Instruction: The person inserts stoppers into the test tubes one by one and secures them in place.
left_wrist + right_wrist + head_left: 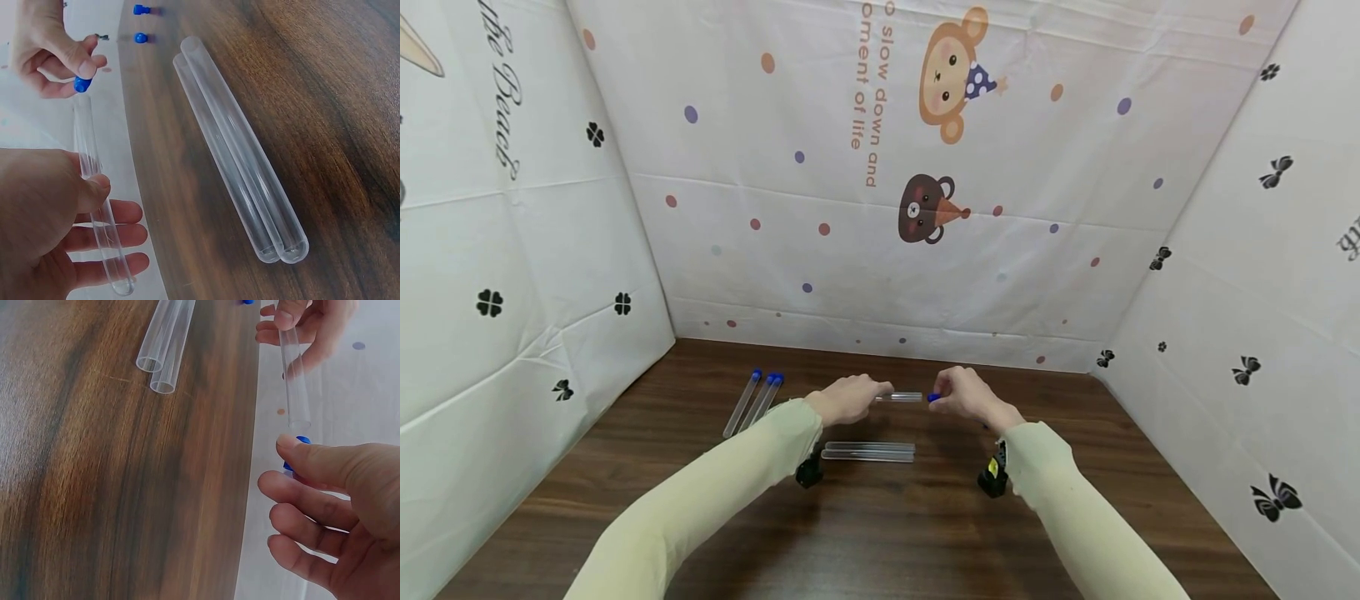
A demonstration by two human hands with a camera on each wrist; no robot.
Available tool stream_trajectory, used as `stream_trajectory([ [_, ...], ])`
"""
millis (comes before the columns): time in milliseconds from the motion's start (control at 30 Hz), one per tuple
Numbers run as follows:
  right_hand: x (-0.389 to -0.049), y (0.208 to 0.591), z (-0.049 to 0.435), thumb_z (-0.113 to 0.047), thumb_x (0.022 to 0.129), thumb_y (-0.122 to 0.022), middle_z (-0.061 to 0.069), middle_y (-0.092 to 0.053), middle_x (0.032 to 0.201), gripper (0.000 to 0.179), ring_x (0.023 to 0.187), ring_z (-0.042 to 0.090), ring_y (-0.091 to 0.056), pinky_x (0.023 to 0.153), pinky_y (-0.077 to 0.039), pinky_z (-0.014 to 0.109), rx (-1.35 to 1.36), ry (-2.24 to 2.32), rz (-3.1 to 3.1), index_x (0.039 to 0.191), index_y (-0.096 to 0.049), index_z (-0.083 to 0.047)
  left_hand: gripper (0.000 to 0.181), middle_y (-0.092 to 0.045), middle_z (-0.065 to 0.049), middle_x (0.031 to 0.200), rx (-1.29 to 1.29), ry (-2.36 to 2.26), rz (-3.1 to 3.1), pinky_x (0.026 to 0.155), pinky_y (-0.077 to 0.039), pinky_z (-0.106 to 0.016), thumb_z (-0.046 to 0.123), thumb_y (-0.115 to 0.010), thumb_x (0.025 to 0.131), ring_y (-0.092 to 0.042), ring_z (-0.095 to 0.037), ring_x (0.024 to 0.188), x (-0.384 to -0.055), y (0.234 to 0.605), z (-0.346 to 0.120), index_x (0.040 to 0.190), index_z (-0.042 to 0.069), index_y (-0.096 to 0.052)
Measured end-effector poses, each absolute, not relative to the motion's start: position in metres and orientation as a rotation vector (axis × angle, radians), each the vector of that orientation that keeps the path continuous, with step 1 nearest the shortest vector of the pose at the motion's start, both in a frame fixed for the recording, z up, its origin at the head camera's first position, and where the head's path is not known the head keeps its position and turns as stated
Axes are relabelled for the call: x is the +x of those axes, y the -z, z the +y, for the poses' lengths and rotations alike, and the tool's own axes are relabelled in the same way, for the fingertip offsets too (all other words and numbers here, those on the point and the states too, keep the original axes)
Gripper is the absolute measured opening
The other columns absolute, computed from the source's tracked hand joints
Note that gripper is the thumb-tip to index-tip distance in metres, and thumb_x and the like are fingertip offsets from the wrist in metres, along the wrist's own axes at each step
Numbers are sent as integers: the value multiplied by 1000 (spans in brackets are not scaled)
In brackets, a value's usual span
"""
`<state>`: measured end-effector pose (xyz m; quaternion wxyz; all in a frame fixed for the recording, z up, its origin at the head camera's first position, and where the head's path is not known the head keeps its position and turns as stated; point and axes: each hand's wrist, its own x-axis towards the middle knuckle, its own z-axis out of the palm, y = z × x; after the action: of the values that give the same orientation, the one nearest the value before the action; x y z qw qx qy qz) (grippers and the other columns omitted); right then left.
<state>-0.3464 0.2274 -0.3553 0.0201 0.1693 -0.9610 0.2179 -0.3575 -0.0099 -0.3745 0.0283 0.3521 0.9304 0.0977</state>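
Observation:
My left hand (852,398) holds a clear test tube (87,140) between thumb and fingers, its rounded end towards the palm and its open mouth towards my right hand. My right hand (967,395) pinches a blue cap (302,440) between thumb and index finger. Only a small gap separates cap and tube mouth. Nearer to me, two uncapped test tubes (868,452) lie side by side on the table, and the left wrist view shows their rounded ends close by.
Several test tubes with blue caps (757,374) lie at the left on the dark wooden table (880,533). Two loose blue caps (141,38) sit on the table in the left wrist view. White patterned sheets (820,250) wall in the back and both sides.

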Motion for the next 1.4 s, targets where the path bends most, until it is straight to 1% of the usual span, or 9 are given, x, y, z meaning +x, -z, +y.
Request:
stream_trajectory([
  [133,-347,356,224,-16,79,-79,2,-68,75,16,65,11,-58,60,-47,26,539,-692,-2986,81,-66,-7,53,-67,-8,124,1078,-303,2871,74,-53,-27,-11,-53,89,-67,-18,100,-357,375,-10,135,15,-52],
  [367,-346,357,221,-14,81,-78,2,-67,76,15,65,12,-56,60,-46,26,584,-700,-2983,80,-65,-7,48,-67,-5,124,1089,-310,2864,81,-55,-30,-6,-57,91,-66,-13,90,-355,375,-8,134,16,-54],
  [533,-345,358,220,-11,81,-77,2,-65,73,14,63,11,-53,57,-44,24,606,-695,-2971,78,-63,-7,47,-68,-6,120,1101,-283,2861,74,-53,-26,-5,-56,92,-62,-10,80,-355,376,-8,134,17,-54],
  [667,-346,358,219,-10,81,-77,2,-65,73,14,63,11,-54,57,-44,24,629,-700,-2965,78,-64,-7,48,-69,-7,119,1113,-277,2866,68,-51,-24,-7,-55,91,-63,-10,81,-356,375,-7,133,17,-54],
  [867,-347,358,216,-9,80,-77,2,-64,71,15,63,11,-53,57,-44,25,685,-686,-2936,76,-63,-6,50,-69,-7,118,1096,-286,2863,66,-49,-24,-7,-55,91,-62,-10,79,-356,374,-7,134,17,-55],
  [967,-346,357,215,-9,80,-78,2,-64,71,15,63,11,-53,57,-44,25,690,-679,-2939,76,-63,-7,50,-68,-6,120,1103,-276,2867,71,-51,-24,-7,-55,91,-63,-10,83,-356,374,-8,134,17,-55],
  [1067,-345,357,213,-7,79,-78,5,-65,73,14,63,12,-53,58,-44,26,701,-673,-2945,78,-64,-5,50,-66,-4,125,1117,-248,2876,77,-54,-26,-8,-55,91,-66,-12,92,-356,374,-8,135,17,-55],
  [1167,-345,357,212,-5,79,-77,7,-66,74,14,64,12,-54,58,-45,26,706,-678,-2943,79,-63,-4,50,-66,-3,126,1130,-227,2882,79,-54,-27,-7,-55,91,-67,-15,99,-356,374,-8,134,17,-55],
  [1400,-347,363,217,-5,83,-73,8,-67,82,9,74,16,-60,63,-49,27,621,-885,-2964,89,-67,-2,49,-67,-7,122,1096,-268,2871,80,-54,-30,-7,-55,90,-67,-17,100,-356,375,-10,134,16,-54],
])
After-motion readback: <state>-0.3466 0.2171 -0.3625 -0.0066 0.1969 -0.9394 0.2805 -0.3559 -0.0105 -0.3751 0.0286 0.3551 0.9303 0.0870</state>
